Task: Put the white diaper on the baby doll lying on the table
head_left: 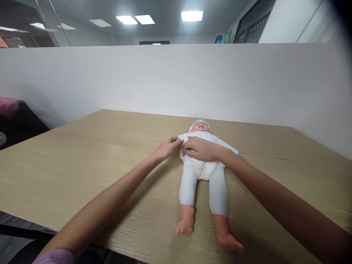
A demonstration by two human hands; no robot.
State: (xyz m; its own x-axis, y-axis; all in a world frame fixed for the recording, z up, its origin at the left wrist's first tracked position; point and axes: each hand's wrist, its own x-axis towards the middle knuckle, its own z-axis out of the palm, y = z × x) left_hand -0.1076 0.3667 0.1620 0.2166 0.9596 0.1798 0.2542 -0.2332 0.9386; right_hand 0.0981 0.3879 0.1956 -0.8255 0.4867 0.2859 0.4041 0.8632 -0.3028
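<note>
A baby doll [217, 190] lies on its back on the table, its head at the far side and its bare feet towards me. It has a white shirt [218, 141], a white diaper [205, 171] and a white headband [200, 121] with blue lettering. My left hand [169, 147] is closed in a pinch at the shirt's left side, near the doll's arm. Across the doll's belly lies my right hand [202, 148], its bent fingers closed at the shirt's left edge. Cloth between the right fingertips is partly hidden.
The wood-patterned table [82, 161] has thin seams across it. A white partition [154, 80] stands behind it. At the far left is a dark object with pink cloth [8, 107] on it. A green package [227, 37] shows above the partition.
</note>
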